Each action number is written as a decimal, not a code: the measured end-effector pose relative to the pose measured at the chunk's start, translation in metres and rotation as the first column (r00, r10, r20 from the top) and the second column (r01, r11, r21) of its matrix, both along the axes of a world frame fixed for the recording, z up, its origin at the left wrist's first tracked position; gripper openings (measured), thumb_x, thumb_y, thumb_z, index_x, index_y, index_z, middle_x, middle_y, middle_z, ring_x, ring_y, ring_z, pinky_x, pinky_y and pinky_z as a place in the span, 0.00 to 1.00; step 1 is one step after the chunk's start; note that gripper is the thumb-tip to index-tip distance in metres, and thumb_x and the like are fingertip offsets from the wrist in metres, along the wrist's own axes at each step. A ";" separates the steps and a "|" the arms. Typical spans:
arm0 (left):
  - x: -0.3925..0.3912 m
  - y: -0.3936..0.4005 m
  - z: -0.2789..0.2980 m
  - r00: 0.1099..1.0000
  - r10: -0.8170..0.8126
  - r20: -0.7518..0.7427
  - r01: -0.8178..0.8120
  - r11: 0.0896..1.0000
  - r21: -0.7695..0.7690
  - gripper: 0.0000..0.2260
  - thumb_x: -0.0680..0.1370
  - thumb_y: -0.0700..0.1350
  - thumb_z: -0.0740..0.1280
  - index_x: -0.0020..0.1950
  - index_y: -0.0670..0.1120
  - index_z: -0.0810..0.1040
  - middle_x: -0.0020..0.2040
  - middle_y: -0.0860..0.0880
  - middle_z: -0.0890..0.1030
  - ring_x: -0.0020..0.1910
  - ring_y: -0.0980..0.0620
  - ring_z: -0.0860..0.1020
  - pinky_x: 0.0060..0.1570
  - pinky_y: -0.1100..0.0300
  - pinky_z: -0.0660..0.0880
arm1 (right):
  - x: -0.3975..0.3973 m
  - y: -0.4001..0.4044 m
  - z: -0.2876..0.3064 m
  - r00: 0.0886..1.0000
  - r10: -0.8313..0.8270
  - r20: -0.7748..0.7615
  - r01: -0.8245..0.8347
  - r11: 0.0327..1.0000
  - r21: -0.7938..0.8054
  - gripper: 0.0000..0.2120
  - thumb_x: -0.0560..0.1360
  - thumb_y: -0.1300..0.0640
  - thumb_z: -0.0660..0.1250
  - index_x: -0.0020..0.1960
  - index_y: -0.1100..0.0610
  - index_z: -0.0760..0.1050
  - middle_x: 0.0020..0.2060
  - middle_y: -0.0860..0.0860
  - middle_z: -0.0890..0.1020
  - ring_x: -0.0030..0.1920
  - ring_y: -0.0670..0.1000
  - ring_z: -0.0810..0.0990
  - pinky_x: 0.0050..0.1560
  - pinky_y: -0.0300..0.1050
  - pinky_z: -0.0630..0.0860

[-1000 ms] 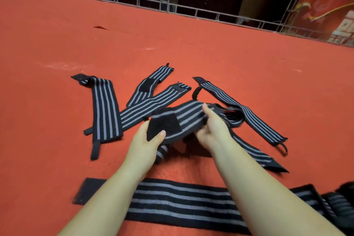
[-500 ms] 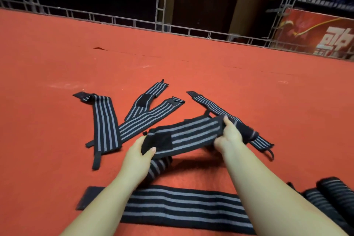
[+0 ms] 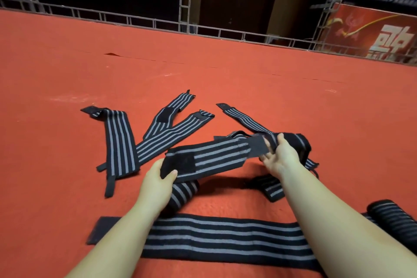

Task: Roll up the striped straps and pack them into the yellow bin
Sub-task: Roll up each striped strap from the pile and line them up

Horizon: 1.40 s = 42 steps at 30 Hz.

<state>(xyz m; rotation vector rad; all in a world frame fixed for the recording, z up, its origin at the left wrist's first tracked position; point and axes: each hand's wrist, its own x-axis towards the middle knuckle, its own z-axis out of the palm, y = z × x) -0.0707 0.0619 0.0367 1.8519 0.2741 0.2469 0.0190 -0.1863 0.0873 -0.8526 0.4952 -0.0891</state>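
Red carpet (image 3: 225,79) carries loose straps. Both forearms reach toward 12 o'clock. Left hand (image 3: 155,184) pinches the held strap (image 3: 212,157) at its black patch; right hand (image 3: 281,158) grips its other end, raised above the carpet.

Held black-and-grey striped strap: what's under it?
Under the held striped strap: its own hanging end, shadowed red carpet and another strap's end. The left hand hides the rest.
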 end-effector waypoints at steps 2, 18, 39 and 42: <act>-0.001 0.007 -0.003 0.999 0.030 -0.020 -0.031 0.999 -0.034 0.18 0.79 0.40 0.63 0.69 0.46 0.70 0.61 0.53 0.75 0.61 0.53 0.72 0.60 0.59 0.66 | -0.002 -0.016 -0.001 0.999 -0.047 -0.018 0.046 0.998 -0.041 0.20 0.82 0.46 0.53 0.67 0.58 0.67 0.57 0.56 0.80 0.44 0.51 0.80 0.45 0.45 0.76; -0.016 -0.014 0.006 0.987 -0.159 0.039 0.163 0.946 -0.281 0.11 0.78 0.40 0.64 0.59 0.51 0.75 0.54 0.55 0.81 0.55 0.56 0.79 0.56 0.60 0.72 | -0.062 0.092 -0.046 0.528 0.711 -0.464 -0.830 0.548 -0.105 0.33 0.76 0.33 0.53 0.61 0.61 0.73 0.46 0.57 0.81 0.46 0.54 0.80 0.52 0.50 0.76; -0.046 -0.020 0.049 0.975 -0.209 0.072 0.183 0.576 -0.797 0.17 0.80 0.45 0.51 0.59 0.42 0.76 0.55 0.44 0.81 0.54 0.48 0.78 0.53 0.57 0.72 | -0.116 0.067 0.050 0.668 0.735 0.120 -0.230 0.356 -0.906 0.07 0.74 0.60 0.70 0.50 0.52 0.80 0.45 0.47 0.85 0.46 0.46 0.83 0.51 0.42 0.78; -0.058 -0.016 0.056 0.957 -0.224 0.184 0.263 0.408 -0.874 0.18 0.79 0.49 0.53 0.57 0.42 0.77 0.52 0.41 0.82 0.52 0.45 0.80 0.53 0.52 0.74 | -0.128 0.059 0.046 0.586 0.806 -0.085 -0.380 0.180 -0.907 0.07 0.74 0.60 0.70 0.51 0.53 0.81 0.46 0.49 0.85 0.47 0.48 0.84 0.49 0.42 0.79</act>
